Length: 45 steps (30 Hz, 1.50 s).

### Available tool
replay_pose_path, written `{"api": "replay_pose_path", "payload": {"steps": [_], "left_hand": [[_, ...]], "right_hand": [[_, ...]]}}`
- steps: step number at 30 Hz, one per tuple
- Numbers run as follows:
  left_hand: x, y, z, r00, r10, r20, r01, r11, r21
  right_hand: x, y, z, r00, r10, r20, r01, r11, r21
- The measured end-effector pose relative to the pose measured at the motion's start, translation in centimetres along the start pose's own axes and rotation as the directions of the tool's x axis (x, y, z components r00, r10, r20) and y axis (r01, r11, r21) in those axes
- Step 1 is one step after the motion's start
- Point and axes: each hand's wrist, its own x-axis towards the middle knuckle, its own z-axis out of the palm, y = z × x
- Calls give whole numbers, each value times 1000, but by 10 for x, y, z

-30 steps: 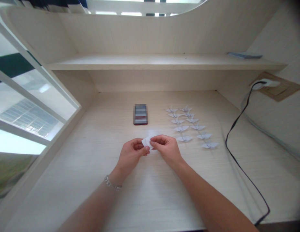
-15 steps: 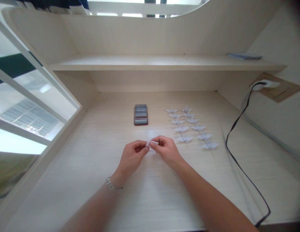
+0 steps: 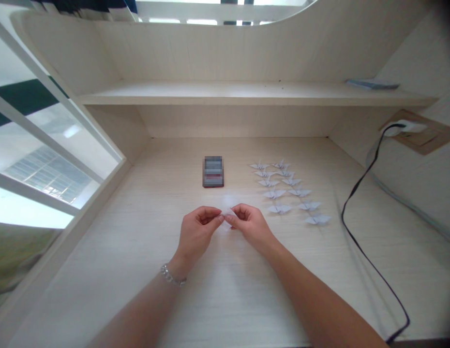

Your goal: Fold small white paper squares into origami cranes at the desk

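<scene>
Between my fingertips is a small piece of folded white paper (image 3: 228, 212), held just above the desk. My left hand (image 3: 200, 228), with a chain bracelet (image 3: 171, 276) at the wrist, pinches its left side between thumb and fingers. On the other side, my right hand (image 3: 249, 224) pinches the paper with thumb and curled fingers. The fingers cover part of the paper, so its exact shape is hard to make out. Several white paper cranes (image 3: 279, 208) stand in two slanting columns to the right of my hands.
Beyond my hands a dark rectangular object (image 3: 213, 172) with a blurred face lies on the desk (image 3: 167, 164). A black cable (image 3: 359, 246) runs down the right side from a wall socket (image 3: 423, 130). A shelf (image 3: 247, 100) spans the back, with a flat item (image 3: 372, 84) on it.
The paper has shifted and tilted a little between my fingertips, with more of it showing above the thumbs. Both hands keep their pinch. The whole view has moved slightly.
</scene>
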Motion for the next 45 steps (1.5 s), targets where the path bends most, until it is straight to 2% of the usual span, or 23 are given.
{"api": "replay_pose_path", "payload": {"steps": [6, 17, 21, 25, 30, 34, 40, 45], "left_hand": [[2, -3, -3, 999, -30, 45, 33, 997, -70], [3, 1, -5, 999, 7, 42, -7, 1000, -12], [2, 1, -5, 999, 24, 38, -24, 1000, 11], [1, 0, -6, 999, 36, 40, -37, 999, 19], [0, -3, -8, 991, 59, 122, -77, 985, 153], [1, -3, -9, 986, 37, 160, -65, 984, 169], [6, 9, -14, 967, -105, 233, 95, 994, 52], [4, 10, -14, 968, -66, 241, 47, 996, 81]], "right_hand": [[-3, -5, 2, 1000, 19, 10, -19, 1000, 12], [-4, -3, 0, 997, -15, 80, 19, 998, -53], [-6, -3, 0, 997, -47, 62, 57, 983, -173], [-9, -6, 0, 991, -128, 49, 137, 924, -356], [-10, -9, -2, 987, -142, 81, 164, 859, -485], [-8, -8, -4, 989, -98, 111, 138, 880, -455], [-6, -7, -8, 988, 15, 152, 28, 962, -271], [-5, -5, -7, 990, 12, 137, 22, 970, -244]]}}
